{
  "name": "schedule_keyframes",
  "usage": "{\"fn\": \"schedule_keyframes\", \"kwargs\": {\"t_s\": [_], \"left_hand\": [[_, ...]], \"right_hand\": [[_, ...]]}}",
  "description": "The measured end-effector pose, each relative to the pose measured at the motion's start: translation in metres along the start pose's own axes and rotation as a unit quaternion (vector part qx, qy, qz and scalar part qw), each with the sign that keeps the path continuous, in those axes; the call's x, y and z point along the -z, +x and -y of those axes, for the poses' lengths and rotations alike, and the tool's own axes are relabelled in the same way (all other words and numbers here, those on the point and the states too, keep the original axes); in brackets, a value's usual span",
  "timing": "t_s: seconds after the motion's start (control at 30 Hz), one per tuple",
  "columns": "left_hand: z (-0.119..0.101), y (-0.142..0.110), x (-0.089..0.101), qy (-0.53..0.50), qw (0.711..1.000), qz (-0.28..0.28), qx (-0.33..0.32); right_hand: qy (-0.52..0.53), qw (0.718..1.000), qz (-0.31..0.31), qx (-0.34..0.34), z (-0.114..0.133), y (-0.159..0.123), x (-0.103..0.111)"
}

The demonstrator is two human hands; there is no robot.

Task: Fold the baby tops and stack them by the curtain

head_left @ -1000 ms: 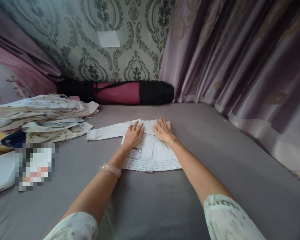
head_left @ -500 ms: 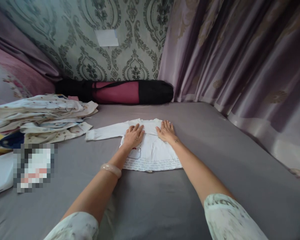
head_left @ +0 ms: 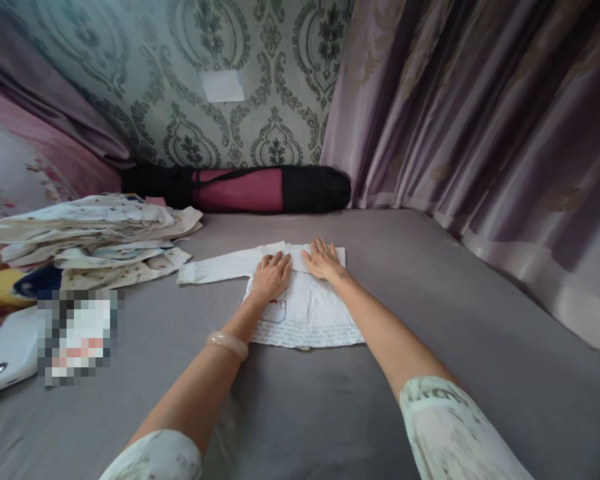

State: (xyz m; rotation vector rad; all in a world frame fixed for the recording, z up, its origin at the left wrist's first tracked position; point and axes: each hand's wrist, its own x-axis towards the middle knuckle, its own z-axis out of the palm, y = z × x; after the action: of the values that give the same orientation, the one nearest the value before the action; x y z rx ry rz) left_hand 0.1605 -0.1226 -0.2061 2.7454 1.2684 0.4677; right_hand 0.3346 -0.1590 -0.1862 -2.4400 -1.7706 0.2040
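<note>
A small white long-sleeved shirt (head_left: 310, 310) lies flat on the grey sheet, with a printed picture and lines of small lettering near its hem. One sleeve (head_left: 220, 267) stretches out to the left; on the right, the other appears folded inward across the upper body. My left hand (head_left: 271, 277) rests on the shirt's left chest area with fingers spread, partly covering the print. Flat on the folded fabric near the upper right lies my right hand (head_left: 324, 260), its fingers apart. Neither hand grips anything.
Left of the shirt is a heap of patterned clothes (head_left: 95, 233). Nearer me are a white phone-like object (head_left: 15, 347) and a blurred-out item (head_left: 83, 337). A long black and maroon bag (head_left: 237, 189) lies along the papered wall; purple curtains (head_left: 430, 120) hang on the right.
My right hand has slid a little left across the shirt's upper part, uncovering its right edge. My left hand stays in about the same place. The view has shifted slightly.
</note>
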Motion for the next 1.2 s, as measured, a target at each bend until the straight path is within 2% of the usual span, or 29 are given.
{"fn": "schedule_keyframes", "kwargs": {"t_s": [0.13,0.27,0.53,0.67,0.87,1.03,1.2], "left_hand": [[0.000,0.000,-0.002,0.003,1.000,0.000,-0.005],[0.001,0.001,-0.003,0.000,1.000,0.002,-0.005],[0.000,0.000,0.000,-0.002,1.000,0.007,-0.001],[-0.001,0.000,0.001,0.002,1.000,0.011,-0.001],[-0.002,0.000,0.002,0.011,1.000,0.011,-0.005],[-0.002,0.000,0.002,0.009,1.000,0.017,-0.005],[-0.002,0.000,0.004,0.016,1.000,0.014,-0.008]], "right_hand": [[0.000,1.000,-0.015,-0.011,0.003,0.005,-0.015],[0.004,1.000,-0.029,-0.007,0.001,0.005,-0.020],[0.022,1.000,-0.020,-0.008,-0.001,0.002,-0.012],[0.000,0.997,-0.061,-0.044,-0.014,-0.004,-0.006],[-0.013,0.995,-0.050,-0.083,-0.033,-0.010,-0.010],[-0.017,0.995,-0.050,-0.080,-0.035,-0.008,-0.012],[-0.026,0.995,-0.028,-0.091,-0.030,-0.005,-0.006]]}}
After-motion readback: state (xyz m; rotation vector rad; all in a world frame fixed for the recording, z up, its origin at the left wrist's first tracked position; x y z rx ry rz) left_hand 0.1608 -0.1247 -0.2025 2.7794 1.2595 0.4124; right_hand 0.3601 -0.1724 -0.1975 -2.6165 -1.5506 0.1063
